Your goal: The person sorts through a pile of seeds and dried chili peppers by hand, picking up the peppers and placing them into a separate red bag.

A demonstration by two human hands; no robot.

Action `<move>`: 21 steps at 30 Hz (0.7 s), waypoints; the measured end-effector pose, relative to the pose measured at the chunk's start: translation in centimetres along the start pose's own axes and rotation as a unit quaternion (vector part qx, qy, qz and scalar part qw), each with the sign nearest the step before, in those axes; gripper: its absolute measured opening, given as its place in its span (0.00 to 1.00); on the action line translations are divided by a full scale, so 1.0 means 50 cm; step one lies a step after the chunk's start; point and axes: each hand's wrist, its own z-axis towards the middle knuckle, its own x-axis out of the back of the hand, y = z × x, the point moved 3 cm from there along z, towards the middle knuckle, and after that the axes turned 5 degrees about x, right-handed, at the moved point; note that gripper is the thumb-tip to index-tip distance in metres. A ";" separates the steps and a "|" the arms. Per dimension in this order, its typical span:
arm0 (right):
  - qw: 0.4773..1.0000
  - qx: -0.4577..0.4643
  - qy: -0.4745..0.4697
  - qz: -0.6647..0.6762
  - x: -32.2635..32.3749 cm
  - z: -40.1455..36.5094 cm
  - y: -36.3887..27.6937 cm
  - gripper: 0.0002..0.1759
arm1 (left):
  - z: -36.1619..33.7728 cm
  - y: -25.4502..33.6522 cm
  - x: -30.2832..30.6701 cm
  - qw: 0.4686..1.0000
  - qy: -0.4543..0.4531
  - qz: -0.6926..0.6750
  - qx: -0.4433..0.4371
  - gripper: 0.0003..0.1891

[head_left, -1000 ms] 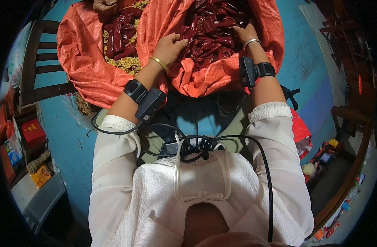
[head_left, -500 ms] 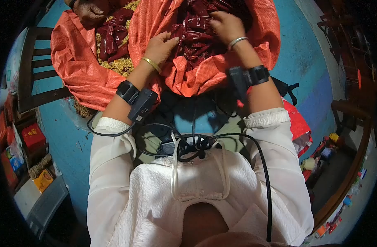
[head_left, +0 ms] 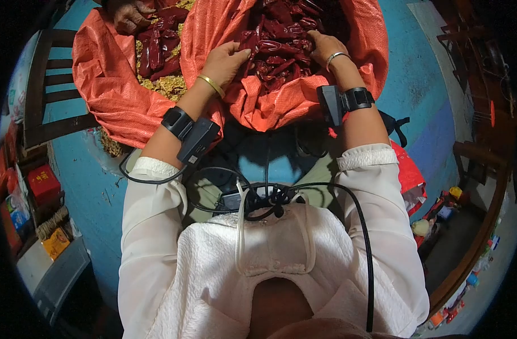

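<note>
Dark red dried chillies fill an orange woven sack in front of me. At the left of the pile, my left hand has its thumb and fingers closed at a dark red chilli. My right hand is at the right side of the pile, its fingertips bent against the chillies; what they hold, if anything, is hidden. A second orange sack to the left holds yellow flaky material with red chillies on top.
Another person's hand rests over the left sack. A dark wooden chair stands at the left. Black cables run across my lap. A red bag lies right, near wooden furniture.
My right hand has moved right and slightly down, from over the chillies to the pile's right side. The other person's hand has shifted slightly right. My left hand stays nearly in place.
</note>
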 end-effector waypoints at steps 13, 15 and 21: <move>0.818 -0.048 0.109 0.563 -0.003 0.033 0.048 0.10 | -0.005 0.005 -0.007 0.999 -0.020 -0.040 0.027 0.07; 0.746 -0.060 0.084 0.658 0.011 0.020 0.034 0.10 | -0.004 0.004 -0.007 0.997 -0.010 -0.072 0.029 0.07; 0.826 -0.062 0.100 0.552 0.027 0.014 0.019 0.11 | -0.010 0.011 -0.012 0.994 -0.001 -0.103 0.030 0.07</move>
